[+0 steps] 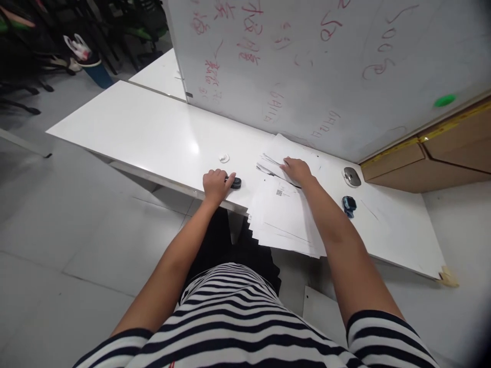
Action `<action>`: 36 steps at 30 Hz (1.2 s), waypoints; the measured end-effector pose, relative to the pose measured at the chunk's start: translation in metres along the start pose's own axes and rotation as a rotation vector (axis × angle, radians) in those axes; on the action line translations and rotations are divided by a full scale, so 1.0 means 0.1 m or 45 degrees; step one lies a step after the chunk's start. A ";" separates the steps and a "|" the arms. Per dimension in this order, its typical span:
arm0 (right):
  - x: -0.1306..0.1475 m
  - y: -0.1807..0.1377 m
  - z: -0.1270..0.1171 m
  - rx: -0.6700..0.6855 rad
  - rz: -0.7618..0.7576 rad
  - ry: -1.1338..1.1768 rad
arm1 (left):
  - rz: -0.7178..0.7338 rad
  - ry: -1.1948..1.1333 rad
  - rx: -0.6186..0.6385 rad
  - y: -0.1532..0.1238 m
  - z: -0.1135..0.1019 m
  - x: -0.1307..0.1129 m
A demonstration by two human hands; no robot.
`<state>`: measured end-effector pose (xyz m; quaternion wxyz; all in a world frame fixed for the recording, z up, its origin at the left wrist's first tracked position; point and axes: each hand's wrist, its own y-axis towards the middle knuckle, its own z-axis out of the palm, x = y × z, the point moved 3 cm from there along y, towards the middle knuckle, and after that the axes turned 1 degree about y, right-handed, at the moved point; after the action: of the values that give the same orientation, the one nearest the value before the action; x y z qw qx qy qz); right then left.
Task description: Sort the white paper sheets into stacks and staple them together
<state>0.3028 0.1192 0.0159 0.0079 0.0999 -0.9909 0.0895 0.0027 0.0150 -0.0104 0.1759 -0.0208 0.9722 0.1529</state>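
- Head view: my left hand [215, 185] rests at the near edge of the white table [153, 133], fingers curled around a small black object [235, 182]. I hold it at its left end, and its right end sticks out past my fingertips. I cannot tell what kind of tool it is.
- My right hand [297, 170] lies flat, palm down, on a loose stack of white papers [282, 214]. The fingers are spread and press on the sheets rather than closing round anything.
- The papers fan out unevenly. The lower sheets hang over the near table edge, and the upper ones slant toward the whiteboard [307, 61]. One sheet shows a small printed square code.
- A small white round piece [224, 158] sits on the table just beyond my left hand, apart from it.
- To the right of the papers lies a grey oval object [352, 177], and nearer to me a small blue gadget [349, 204]. Both are clear of my right forearm.
- The whiteboard with red writing stands upright along the far side of the table, close behind the papers. A green magnet [445, 100] sticks to it at the right.
- A cardboard box [441, 158] sits at the far right, beside the board.
- Dark chairs [30, 61] stand on the floor at the far left, well apart from the table.
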 end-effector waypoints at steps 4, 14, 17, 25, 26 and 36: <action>0.02 -0.07 0.02 -0.033 -0.067 -0.063 | -0.007 -0.015 0.002 0.00 0.00 0.01; 0.03 -0.07 -0.03 -0.012 -0.018 -0.068 | -0.009 -0.008 0.011 0.00 -0.01 0.00; 0.06 -0.07 -0.02 -0.026 0.019 -0.076 | -0.004 -0.003 0.000 0.00 0.00 0.00; 0.10 -0.12 -0.23 -0.256 0.134 -0.076 | -0.004 -0.001 -0.024 0.00 0.00 0.00; 0.09 -0.14 -0.27 -0.319 0.144 -0.055 | 0.004 0.002 -0.031 0.00 0.00 0.00; -0.04 -0.27 -0.31 -0.517 0.216 0.066 | 0.075 -0.023 -0.190 0.00 0.06 0.04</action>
<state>0.3116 0.0993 0.0515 0.0456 0.0102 -0.9930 -0.1088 0.0009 0.0172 -0.0172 0.1782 -0.0038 0.9567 0.2301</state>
